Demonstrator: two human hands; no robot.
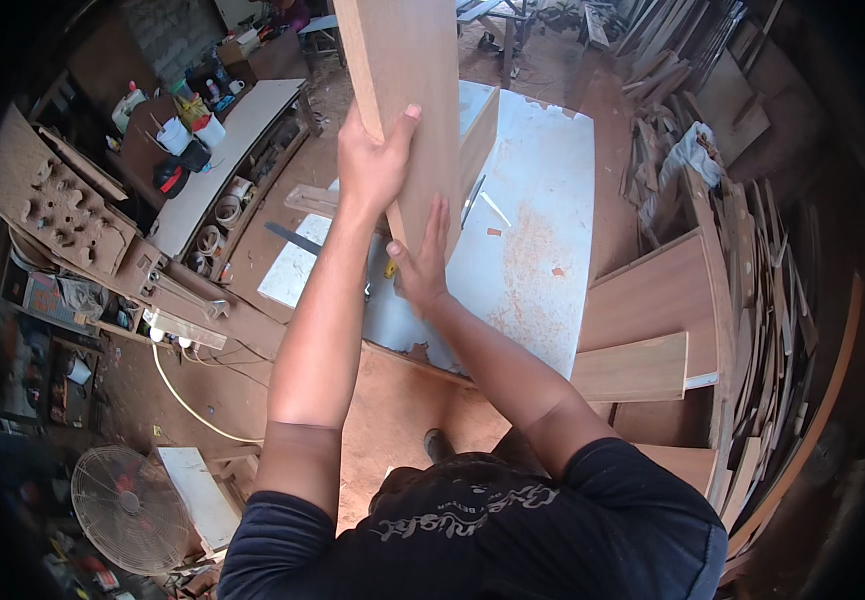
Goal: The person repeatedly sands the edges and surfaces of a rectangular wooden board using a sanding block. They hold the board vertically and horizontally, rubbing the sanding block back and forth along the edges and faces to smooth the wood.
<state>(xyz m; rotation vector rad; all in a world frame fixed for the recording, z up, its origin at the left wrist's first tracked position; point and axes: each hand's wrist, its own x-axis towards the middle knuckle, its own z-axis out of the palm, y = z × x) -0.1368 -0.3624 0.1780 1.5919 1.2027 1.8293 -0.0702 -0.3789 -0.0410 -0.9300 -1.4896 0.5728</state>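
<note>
A long flat wooden board (426, 75) rises in front of me, and its upper end runs out of the picture. My left hand (376, 161) grips its left edge, thumb on the broad face. Lower down, my right hand (423, 262) holds the near end, with fingers stretched along the face. Beneath is a worktable (537, 165) with a worn white top. Another board (481, 142) stands on edge there, partly hidden by the held one. A yellow tool part (390, 268) shows beside my right hand. A dark thin strip (473, 202) and a white strip (495, 210) lie to the right.
A dark flat metal blade or rule (294, 238) lies left of my forearm. Further left are a long bench (252, 112) with buckets and a plank with a wrench (191, 294). A floor fan (129, 501) stands lower left. Wooden panels (650, 300) and stacked offcuts line the right.
</note>
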